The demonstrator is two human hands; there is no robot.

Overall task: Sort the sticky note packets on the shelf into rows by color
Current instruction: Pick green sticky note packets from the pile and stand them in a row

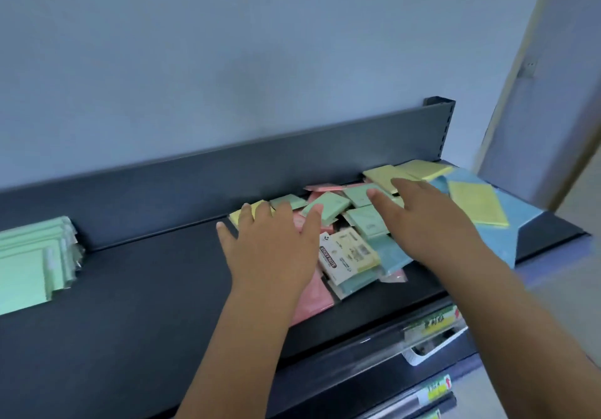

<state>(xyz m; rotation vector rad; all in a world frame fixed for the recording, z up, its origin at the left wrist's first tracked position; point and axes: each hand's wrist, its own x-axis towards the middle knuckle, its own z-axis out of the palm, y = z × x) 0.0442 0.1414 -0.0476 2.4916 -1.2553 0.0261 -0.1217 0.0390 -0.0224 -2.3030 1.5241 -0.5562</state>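
A mixed heap of sticky note packets lies on the dark shelf (140,288), right of centre. It holds green packets (327,205), pink packets (312,298), yellow packets (476,205) and blue packets (497,243). One yellow packet (349,252) lies label side up at the front of the heap. My left hand (270,246) lies flat, fingers spread, over the heap's left side on pink and green packets. Fingers straight, my right hand (422,220) lies over the green and yellow packets further right. Neither hand grips anything. A row of green packets (31,259) stands at the shelf's far left.
The shelf's dark back panel (227,171) rises behind the heap, with a pale wall above it. Below the front edge run price-label strips (429,324) and lower shelves. A door frame (520,77) stands at the right. Bare shelf surface lies between the green row and the heap.
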